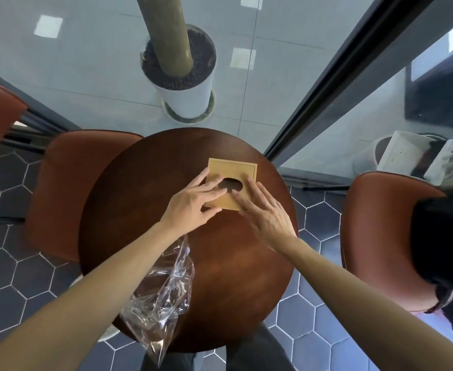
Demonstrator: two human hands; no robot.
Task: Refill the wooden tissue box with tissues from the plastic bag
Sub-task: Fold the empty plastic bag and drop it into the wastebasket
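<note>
A square wooden tissue box with an oval slot in its lid stands on the far part of a round dark wooden table. My left hand rests on the box's left side, fingers spread across the lid toward the slot. On the box's right side lies my right hand, with its fingers flat on the lid. No tissue shows in the slot. A clear plastic bag, crumpled and looking empty, lies at the table's near left edge under my left forearm.
Rust-orange chairs stand to the left and right of the table. Beyond the table a white planter holds a thick trunk. A dark-framed glass wall runs along the right. A seated person's dark sleeve is at far right.
</note>
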